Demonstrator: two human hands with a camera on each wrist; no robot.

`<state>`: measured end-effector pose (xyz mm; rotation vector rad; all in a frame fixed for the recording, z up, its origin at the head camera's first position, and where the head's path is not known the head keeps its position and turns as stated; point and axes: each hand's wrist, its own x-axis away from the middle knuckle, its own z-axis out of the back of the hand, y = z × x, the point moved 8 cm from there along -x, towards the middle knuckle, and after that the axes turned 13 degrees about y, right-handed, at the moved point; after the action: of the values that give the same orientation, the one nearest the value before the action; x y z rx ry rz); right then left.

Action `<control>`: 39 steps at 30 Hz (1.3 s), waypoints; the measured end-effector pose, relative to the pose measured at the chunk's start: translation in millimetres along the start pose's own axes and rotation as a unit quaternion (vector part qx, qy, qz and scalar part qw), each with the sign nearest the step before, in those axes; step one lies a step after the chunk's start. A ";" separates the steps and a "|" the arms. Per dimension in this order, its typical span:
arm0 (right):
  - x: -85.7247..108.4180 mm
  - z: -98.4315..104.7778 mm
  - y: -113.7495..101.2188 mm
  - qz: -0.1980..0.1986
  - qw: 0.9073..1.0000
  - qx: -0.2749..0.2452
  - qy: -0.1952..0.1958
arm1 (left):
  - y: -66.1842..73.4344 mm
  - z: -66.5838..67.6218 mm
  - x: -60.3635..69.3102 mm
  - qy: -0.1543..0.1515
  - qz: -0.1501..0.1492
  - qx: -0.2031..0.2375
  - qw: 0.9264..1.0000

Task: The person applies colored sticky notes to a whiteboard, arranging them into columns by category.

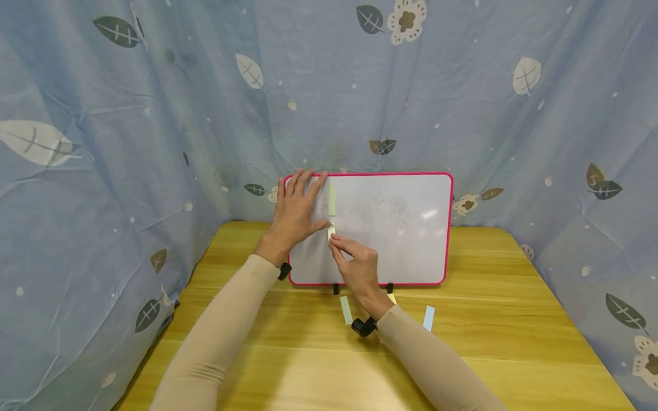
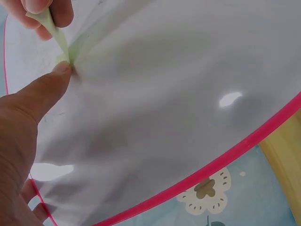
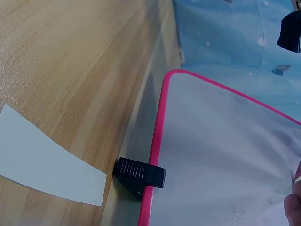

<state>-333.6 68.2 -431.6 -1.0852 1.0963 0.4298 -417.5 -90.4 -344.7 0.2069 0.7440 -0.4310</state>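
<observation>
"So, where is the pale strip (image 1: 332, 230), seen from your hands?"

"Between them, toward the left edge of the whiteboard (image 1: 421, 251), just below a light green strip (image 1: 331, 200) and roughly in line with it. My left hand (image 1: 294, 217) is up and to its left; my right hand (image 1: 361, 269) is below and to its right."

"Which one is nearer?"

"Neither; both touch it. My left thumb presses the upper end, the other fingers spread wide, reaching the top edge by the upper left corner. My right thumb and fingers pinch the lower end, with hardly any gap."

"And its long axis?"

"Nearly parallel to the board's left edge, though the pinched end lifts off the surface. I judge that line matters most: a sideways tug could skew or crease the paper."

"Any containers?"

"None that I can see. The whiteboard stands on two black feet (image 1: 336, 289) on the table (image 1: 514, 331). In front of its bottom edge lie a grey-green strip (image 1: 346, 310), a yellow strip (image 1: 392, 298) partly hidden by my right wrist, and a blue strip (image 1: 429, 317) nearest the bottom right corner."
</observation>
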 end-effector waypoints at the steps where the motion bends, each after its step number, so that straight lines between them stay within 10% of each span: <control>1: 0.4 -0.2 0.0 0.002 1.000 0.001 0.001 | -0.2 -0.8 0.1 0.000 0.000 -0.004 1.000; 26: 4.8 -5.9 -6.8 0.063 0.997 0.045 -0.031 | 6.0 -8.6 -4.7 0.065 0.030 -0.002 0.997; 39: 11.0 -5.6 -4.7 0.050 0.996 0.062 -0.049 | 5.7 -7.6 -1.6 0.036 0.007 -0.036 0.999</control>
<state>-328.0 58.9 -439.1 -0.8928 1.0788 0.4830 -420.6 -82.3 -348.8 0.1610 0.8270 -0.3839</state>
